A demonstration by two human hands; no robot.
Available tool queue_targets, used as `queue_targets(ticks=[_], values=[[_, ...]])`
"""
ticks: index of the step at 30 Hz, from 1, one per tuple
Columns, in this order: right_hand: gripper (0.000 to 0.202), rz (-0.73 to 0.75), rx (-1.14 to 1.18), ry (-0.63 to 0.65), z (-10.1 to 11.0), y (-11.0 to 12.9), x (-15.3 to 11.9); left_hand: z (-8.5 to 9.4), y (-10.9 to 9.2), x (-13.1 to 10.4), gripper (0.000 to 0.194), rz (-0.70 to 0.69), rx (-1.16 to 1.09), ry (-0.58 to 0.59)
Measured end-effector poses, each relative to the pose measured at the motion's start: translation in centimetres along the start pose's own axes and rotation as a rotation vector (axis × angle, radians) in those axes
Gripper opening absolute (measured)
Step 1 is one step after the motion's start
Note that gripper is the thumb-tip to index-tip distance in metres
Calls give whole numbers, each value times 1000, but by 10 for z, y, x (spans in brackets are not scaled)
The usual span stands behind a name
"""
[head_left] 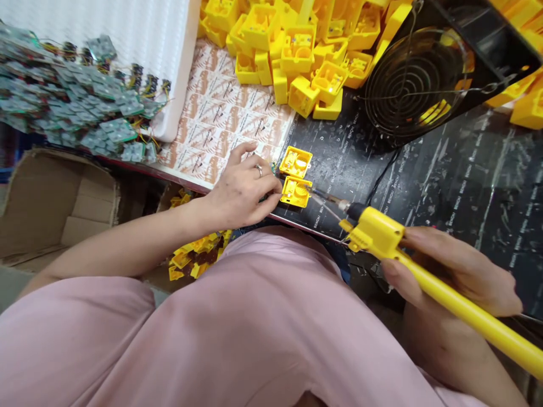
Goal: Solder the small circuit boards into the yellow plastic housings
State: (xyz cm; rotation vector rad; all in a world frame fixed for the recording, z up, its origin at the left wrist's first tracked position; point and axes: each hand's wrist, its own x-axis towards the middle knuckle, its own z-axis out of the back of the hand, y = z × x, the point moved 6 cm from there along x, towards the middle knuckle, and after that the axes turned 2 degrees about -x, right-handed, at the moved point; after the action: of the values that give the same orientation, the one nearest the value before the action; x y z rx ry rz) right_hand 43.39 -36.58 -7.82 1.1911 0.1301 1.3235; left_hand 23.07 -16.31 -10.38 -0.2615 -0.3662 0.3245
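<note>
My right hand (pixel 458 271) is wrapped around a yellow soldering iron (pixel 377 232) with a thin guide tube beside its tip. That tip reaches the right side of the lower yellow plastic housing (pixel 291 198), though I cannot tell whether it touches. A second open yellow housing (pixel 297 155) lies just behind, with metal contacts and a round recess inside. My left hand (pixel 248 189), with a ring on one finger, has thumb and fingertips pinched at the lower housing's left edge. Small green bits show beside those fingers; what they hold is mostly hidden.
A black fan (pixel 413 90) with a wire guard stands at the back right. Yellow housings (pixel 297 48) are heaped behind. Circuit boards with wires (pixel 85 96) cover a white foam tray (pixel 169 121) on the left. Below the table edge are a cardboard box (pixel 85 198) and more yellow parts (pixel 197 251).
</note>
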Motion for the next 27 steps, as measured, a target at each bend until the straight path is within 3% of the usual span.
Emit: queue_targets(ticks=[2,3,8,10,14,17,19,21,23,25,27], values=[[44,222,-7,185,-9,13,5,0,-4,1,28,-38,39,-26],[40,264,-13,263,-13,15,7,0,-6,1,29,-64,51,-37],[8,264,-73,417,-20,18,14,0,-10,5,29,-151,88,-29],[8,264,-88,457,-24,20,17,1,-11,7,30,-164,112,-18],[25,409,-66,415,-27,29,27,0,-9,10,30,-138,102,34],[25,492,-37,428,-27,34,33,-2,-5,13,30,-83,58,111],[18,454,-39,446,-23,34,34,-3,-4,15,30,-52,39,141],[10,312,-84,422,-16,29,34,-4,-3,16,31,-25,30,165],[27,180,-149,394,-11,21,31,-5,-3,17,30,-10,26,184],[33,162,-178,388,-10,16,26,-5,-2,17,30,0,30,193],[31,236,-156,352,-11,15,23,-5,-2,17,29,7,36,197]])
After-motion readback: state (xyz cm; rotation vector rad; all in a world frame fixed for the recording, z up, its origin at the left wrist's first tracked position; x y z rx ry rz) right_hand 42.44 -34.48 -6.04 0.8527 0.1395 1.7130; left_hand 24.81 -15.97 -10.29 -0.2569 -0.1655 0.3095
